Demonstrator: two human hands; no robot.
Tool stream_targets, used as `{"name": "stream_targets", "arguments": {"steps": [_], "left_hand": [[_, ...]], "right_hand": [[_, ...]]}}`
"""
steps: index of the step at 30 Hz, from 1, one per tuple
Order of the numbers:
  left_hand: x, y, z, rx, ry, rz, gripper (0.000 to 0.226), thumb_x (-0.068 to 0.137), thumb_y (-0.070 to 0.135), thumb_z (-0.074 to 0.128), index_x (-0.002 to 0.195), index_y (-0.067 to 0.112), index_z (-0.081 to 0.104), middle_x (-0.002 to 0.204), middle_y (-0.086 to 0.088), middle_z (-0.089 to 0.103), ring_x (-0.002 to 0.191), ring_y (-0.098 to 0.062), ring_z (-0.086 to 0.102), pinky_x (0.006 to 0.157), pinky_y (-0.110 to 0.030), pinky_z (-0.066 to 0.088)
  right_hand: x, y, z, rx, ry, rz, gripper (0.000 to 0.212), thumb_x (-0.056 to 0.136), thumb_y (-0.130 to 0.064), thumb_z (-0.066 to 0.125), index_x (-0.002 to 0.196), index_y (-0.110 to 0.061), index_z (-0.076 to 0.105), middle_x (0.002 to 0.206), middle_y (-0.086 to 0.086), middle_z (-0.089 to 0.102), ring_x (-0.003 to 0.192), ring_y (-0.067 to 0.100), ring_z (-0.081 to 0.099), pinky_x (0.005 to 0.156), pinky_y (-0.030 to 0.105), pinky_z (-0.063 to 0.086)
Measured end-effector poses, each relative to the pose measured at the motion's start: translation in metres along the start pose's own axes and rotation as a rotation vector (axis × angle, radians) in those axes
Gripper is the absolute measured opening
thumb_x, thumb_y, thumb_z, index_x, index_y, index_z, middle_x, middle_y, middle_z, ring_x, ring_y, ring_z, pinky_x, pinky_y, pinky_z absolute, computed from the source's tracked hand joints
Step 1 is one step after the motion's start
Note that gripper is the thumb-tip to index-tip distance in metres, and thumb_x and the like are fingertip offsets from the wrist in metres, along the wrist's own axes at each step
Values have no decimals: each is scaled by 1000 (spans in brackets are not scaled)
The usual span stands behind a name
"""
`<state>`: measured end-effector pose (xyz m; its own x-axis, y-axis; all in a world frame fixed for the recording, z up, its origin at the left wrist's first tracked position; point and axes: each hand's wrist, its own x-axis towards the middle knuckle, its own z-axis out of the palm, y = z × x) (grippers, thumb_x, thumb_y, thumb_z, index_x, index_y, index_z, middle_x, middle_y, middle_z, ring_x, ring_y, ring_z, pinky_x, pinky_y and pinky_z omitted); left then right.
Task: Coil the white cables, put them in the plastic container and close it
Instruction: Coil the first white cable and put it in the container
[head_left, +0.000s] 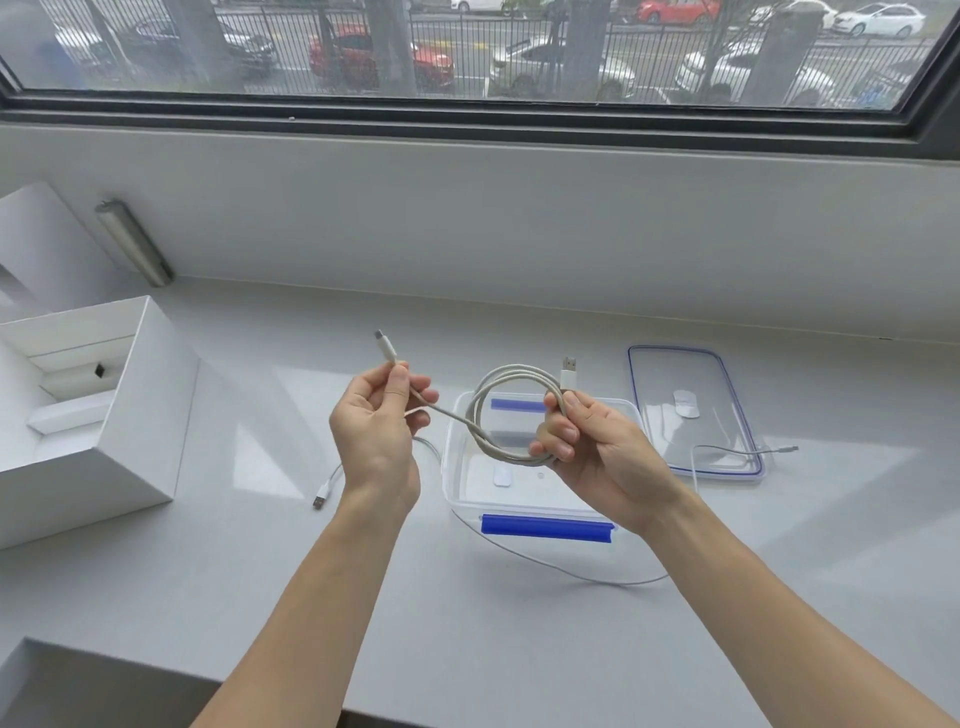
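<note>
A white cable (498, 387) is wound into a loop above the open clear plastic container (452, 467), which has blue latches. My right hand (587, 447) pinches the loop together near its USB plug. My left hand (379, 415) holds the cable's free end just below its small connector. The container's clear lid (727, 374) with a blue rim lies flat to the right. A second white cable (324, 491) lies on the counter left of the container. A thin third cable (737, 451) runs over the lid and trails around the container's front.
An open white cardboard box (130, 415) stands on the counter at the left. A metal cylinder (135, 244) leans against the wall behind it. The white wall and a window sill rise at the back. The counter's front edge drops off at the lower left.
</note>
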<state>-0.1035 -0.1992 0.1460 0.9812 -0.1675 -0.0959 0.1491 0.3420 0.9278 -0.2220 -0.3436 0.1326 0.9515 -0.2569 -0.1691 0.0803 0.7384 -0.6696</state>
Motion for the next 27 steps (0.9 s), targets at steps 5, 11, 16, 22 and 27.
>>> {"name": "stream_targets", "arguments": {"steps": [5,11,16,22,27], "left_hand": [[9,-3,-9,248,-179,-163,10,91,4,56,87,7,65,67,-5,65,46,-7,55,46,-19,40],[13,0,-8,458,-462,-165,14,89,6,60,83,10,72,58,1,65,47,-13,42,42,-18,33],[14,7,-8,620,-786,-150,20,91,10,57,86,14,76,67,-12,55,53,-14,35,47,-20,28],[17,17,-14,570,-993,-224,19,90,14,56,93,7,74,69,-8,52,59,-11,40,55,-20,33],[18,11,-18,418,-1034,-326,18,86,17,60,91,13,76,78,-9,55,61,-10,44,59,-24,34]], "right_hand": [[0,0,-1,-23,-53,25,22,95,-18,40,89,-4,57,57,-2,34,49,12,32,61,28,46],[1,-2,0,-95,-147,59,21,93,-18,43,88,-3,57,56,-3,32,47,10,30,57,26,43],[2,-7,3,-183,-176,115,22,93,-17,42,88,-2,57,56,-2,32,47,10,30,55,25,43],[1,-8,5,-187,-172,136,22,94,-16,41,85,-2,56,56,-1,31,46,10,30,53,25,43],[1,-7,6,-190,-146,138,21,93,-17,42,83,-3,54,56,0,30,46,10,30,54,26,43]]}}
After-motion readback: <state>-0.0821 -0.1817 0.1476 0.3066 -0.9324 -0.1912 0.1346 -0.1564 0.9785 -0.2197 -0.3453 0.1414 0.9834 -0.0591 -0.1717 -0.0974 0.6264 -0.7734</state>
